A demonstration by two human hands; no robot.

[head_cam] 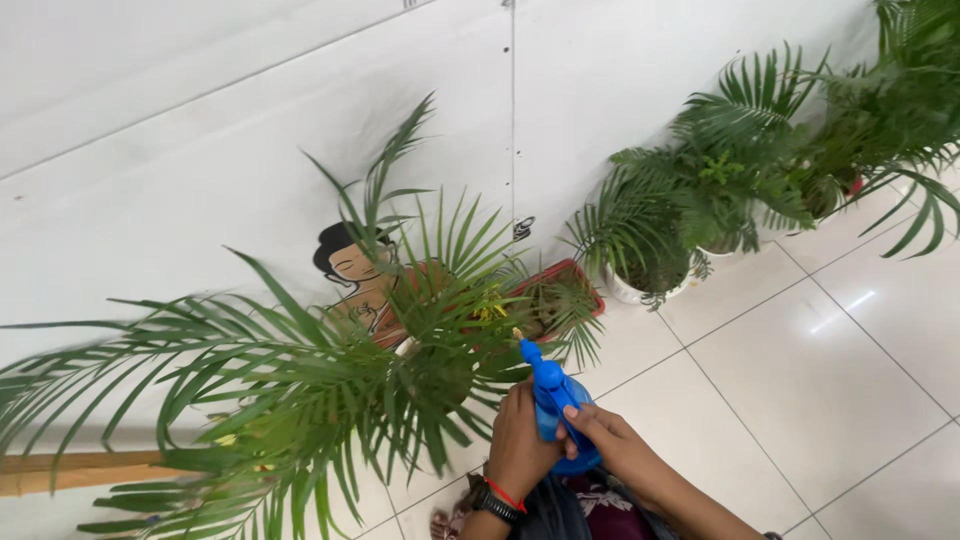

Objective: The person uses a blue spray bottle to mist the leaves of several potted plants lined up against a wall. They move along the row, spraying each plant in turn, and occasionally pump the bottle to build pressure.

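Perhaps a lobby, tiled floor, potted palms, mural wall

Wall runs along the far side, floor before it; plants stand in a row at the wall's foot. Nearest the person: large palm, its fronds spreading left and toward the wall; trough planter just behind and right of it, against the wall. Right of the trough: round pot; further right, second pot; at the far right, third plant, fronds overlapping its neighbour. Wooden ledge low at left, beneath the palm's fronds. Sprayer before the palm, nozzle toward it; left hand on its left side, right hand on its right; both touching it.
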